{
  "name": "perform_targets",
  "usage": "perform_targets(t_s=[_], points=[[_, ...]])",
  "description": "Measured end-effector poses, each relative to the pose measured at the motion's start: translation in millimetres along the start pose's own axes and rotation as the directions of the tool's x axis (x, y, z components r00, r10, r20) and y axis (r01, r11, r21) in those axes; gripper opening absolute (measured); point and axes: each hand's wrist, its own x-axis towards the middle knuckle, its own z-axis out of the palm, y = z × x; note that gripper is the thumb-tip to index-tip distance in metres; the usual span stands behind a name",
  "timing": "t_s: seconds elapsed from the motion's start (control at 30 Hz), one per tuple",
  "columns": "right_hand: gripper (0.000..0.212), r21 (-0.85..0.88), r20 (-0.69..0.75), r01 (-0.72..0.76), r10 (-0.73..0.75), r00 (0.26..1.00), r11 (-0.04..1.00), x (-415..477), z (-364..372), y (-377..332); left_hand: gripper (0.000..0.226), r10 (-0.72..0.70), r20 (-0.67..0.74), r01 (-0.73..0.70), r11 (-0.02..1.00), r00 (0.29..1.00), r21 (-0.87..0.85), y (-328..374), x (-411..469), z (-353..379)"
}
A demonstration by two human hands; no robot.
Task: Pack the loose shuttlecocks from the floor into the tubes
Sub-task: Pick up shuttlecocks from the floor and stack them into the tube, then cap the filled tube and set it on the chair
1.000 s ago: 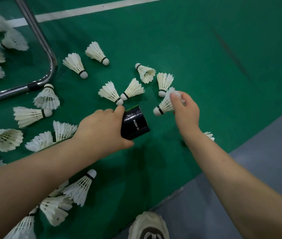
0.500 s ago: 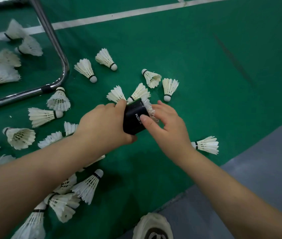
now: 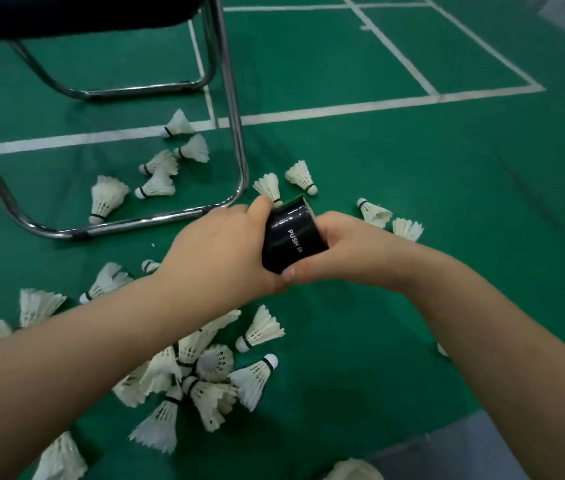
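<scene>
A black tube marked "PUSH IN" is held above the green court floor, mouth pointing away from me. My left hand grips it from the left and my right hand wraps its right side and underside. The tube's inside is hidden. White feather shuttlecocks lie loose on the floor: a pile below my left forearm, a pair just beyond the tube, two more to the right of my right hand, and several under the chair.
A chair with a chrome tube frame and dark seat stands at the upper left. White court lines cross the green floor. A grey floor strip runs along the lower right.
The shuttlecock my right hand held has gone out of sight at the tube's mouth. Right hand now clasps the tube. The view has tilted up, showing the chair and court lines.
</scene>
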Motion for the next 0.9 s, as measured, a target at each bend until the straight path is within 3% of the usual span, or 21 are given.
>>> perform_targets(t_s=[0.07,0.2,0.33,0.6,0.73,0.9], points=[[0.032,-0.069,-0.011,0.028,-0.029,1.0,0.997,6.4,10.8,-27.1,0.064,-0.04,-0.035,0.04,0.999,0.999,-0.003,-13.1,-15.6,-18.8],[0.017,-0.23,-0.046,0.106,-0.12,0.992,0.967,15.0,33.9,-87.9,0.06,-0.139,-0.096,0.128,0.986,0.986,-0.111,-41.9,-46.0,-58.4],[0.02,-0.339,-0.077,0.176,-0.214,0.974,0.924,21.4,53.3,-145.4,0.061,-0.194,-0.16,0.161,0.967,0.968,-0.197,-68.9,-71.3,-95.5],[0.019,-0.612,-0.114,0.291,-0.446,0.888,0.735,48.2,92.1,-223.0,0.066,-0.343,-0.3,0.213,0.895,0.89,-0.391,-123.9,-97.8,-134.0],[0.018,-0.701,-0.063,0.306,-0.483,0.873,0.644,69.9,111.6,-236.1,0.065,-0.422,-0.277,0.244,0.829,0.863,-0.503,-148.1,-101.4,-128.0],[0.02,-0.729,-0.046,0.307,-0.491,0.87,0.612,95.6,131.0,-236.9,0.069,-0.474,-0.231,0.296,0.791,0.85,-0.536,-172.1,-100.7,-117.2]])
